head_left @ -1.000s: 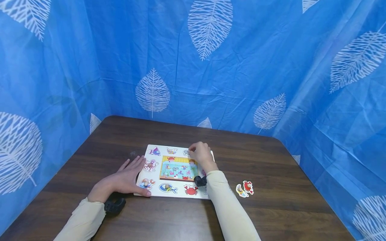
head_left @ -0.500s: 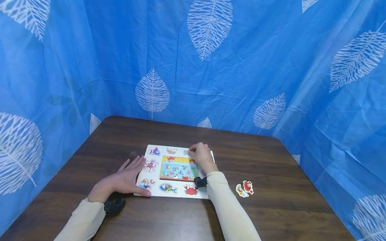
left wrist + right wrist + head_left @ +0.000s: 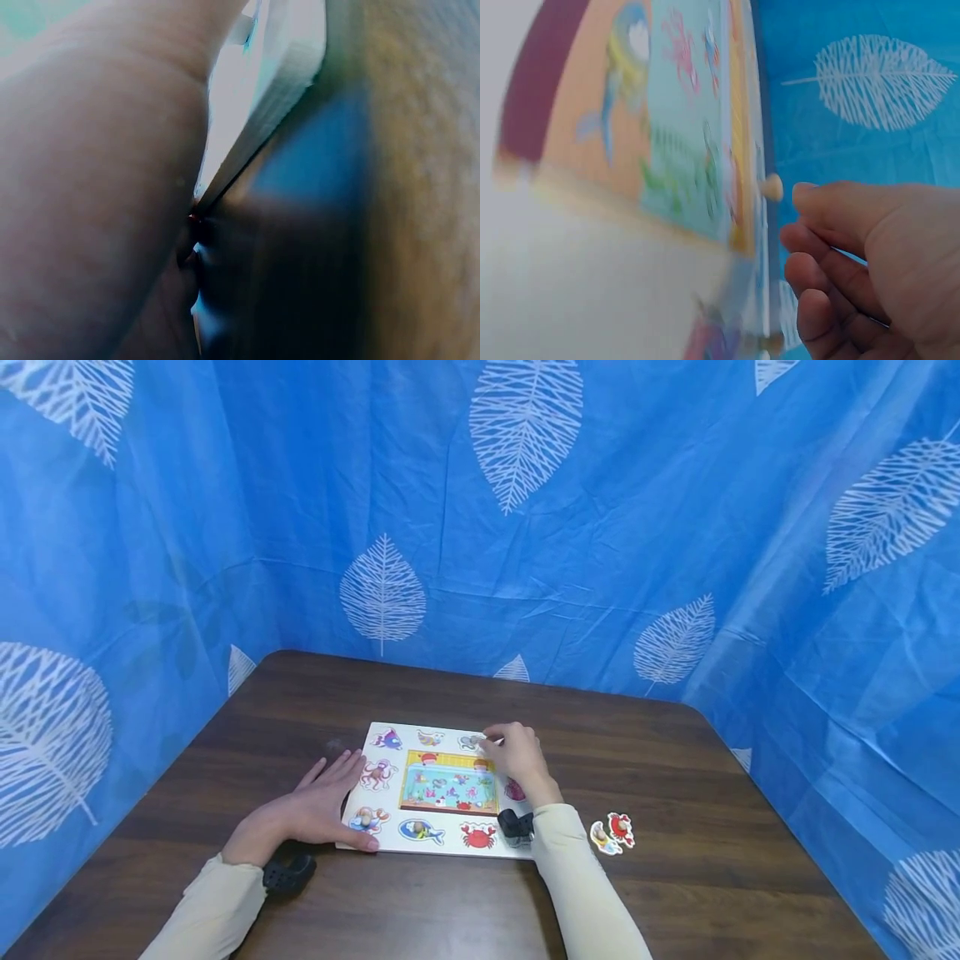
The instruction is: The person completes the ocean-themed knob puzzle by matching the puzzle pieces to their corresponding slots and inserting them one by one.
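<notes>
A white wooden peg puzzle board [image 3: 452, 843] with sea-animal pictures around a raised aquarium scene [image 3: 450, 782] lies on the table. My left hand [image 3: 322, 802] rests against its left side, fingers spread, thumb on the near left corner. My right hand [image 3: 521, 760] hovers at the far right corner beside a grey puzzle piece [image 3: 468, 742]. In the right wrist view, thumb and bent fingers stand just off a wooden knob [image 3: 772, 187], holding nothing. A red crab picture [image 3: 477, 836] without a knob shows on the near side of the board.
Right of the board, a red crab piece [image 3: 620, 829] and a yellow-and-white piece [image 3: 604, 838] lie together on the dark wooden table [image 3: 712, 860]. A blue curtain [image 3: 450, 568] with white leaf prints hangs behind. Black cameras are strapped to both wrists.
My right hand has drawn back slightly to the right, its fingertips parting from the grey piece's knob. The left hand keeps its place on the board, and the view has shifted a little.
</notes>
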### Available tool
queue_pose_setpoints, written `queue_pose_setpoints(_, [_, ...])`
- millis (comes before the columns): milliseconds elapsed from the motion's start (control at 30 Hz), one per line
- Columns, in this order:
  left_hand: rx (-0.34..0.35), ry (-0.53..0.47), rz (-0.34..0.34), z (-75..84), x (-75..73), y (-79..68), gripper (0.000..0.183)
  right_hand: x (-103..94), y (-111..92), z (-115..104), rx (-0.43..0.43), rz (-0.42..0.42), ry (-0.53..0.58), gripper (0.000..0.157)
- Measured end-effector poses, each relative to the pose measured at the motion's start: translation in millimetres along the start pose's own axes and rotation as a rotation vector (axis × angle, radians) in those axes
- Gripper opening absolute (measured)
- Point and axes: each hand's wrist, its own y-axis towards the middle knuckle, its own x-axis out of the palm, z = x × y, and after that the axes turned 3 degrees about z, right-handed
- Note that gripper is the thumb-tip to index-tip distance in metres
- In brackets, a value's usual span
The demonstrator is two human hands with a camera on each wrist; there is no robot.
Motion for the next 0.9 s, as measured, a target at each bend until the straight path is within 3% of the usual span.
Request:
queue_pose_setpoints(300, [0.0, 0.004, 0.0, -1.5, 1.7, 1.9, 0.138, -28.0, -4.3, 13.3, -0.05, 0.049, -0.01, 0.023])
queue_pose_setpoints(700, [-0.019, 0.006, -0.004, -1.3, 0.5, 3.6, 0.139, -67.8, -8.8, 37.2, -0.123, -0.05, -0.002, 0.026])
queue_pose_setpoints(900, [-0.009, -0.011, -0.006, 0.8, 0.6, 2.4, 0.138, -83.0, -13.8, 54.0, -0.134, -0.145, 0.034, 0.03])
